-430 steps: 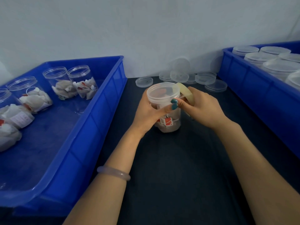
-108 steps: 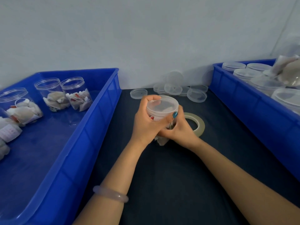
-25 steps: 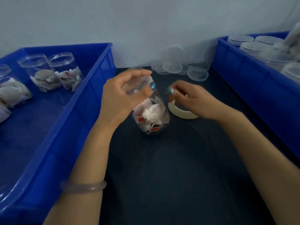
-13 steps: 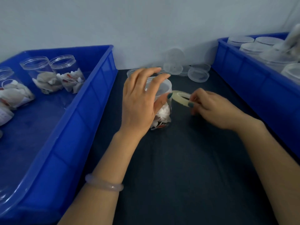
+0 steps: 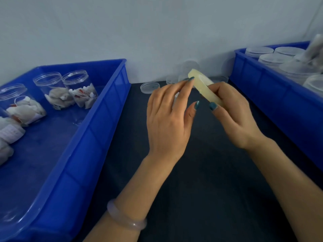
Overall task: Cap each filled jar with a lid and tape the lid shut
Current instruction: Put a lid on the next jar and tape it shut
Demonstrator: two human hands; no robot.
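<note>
Half a second back my right hand [image 5: 234,119] was only reaching the pale yellowish roll of tape [image 5: 204,89] where it lay on the dark table [image 5: 192,189], and my left hand [image 5: 167,123] sat on top of the clear plastic jar of tea bags. Now the roll is up off the table, held edge-on between my right thumb and curled fingers. My left hand has let go of the lid: its fingers are stretched out straight, gripping nothing, with the fingertips [image 5: 190,79] touching the far end of the roll. I take that as hunting for the loose end of the tape, so the taping of this jar hasn't started yet.

The jar itself is almost wholly hidden behind my left hand (I think a pale sliver shows between the fingers, but I can't say whether the lid is seated).

My left wrist is straight with the palm facing away from me. My right wrist is cocked inward, tilting the roll up toward the wall.

More open jars [image 5: 78,91] wait in the blue plastic bin [image 5: 104,119] on my left.
</note>
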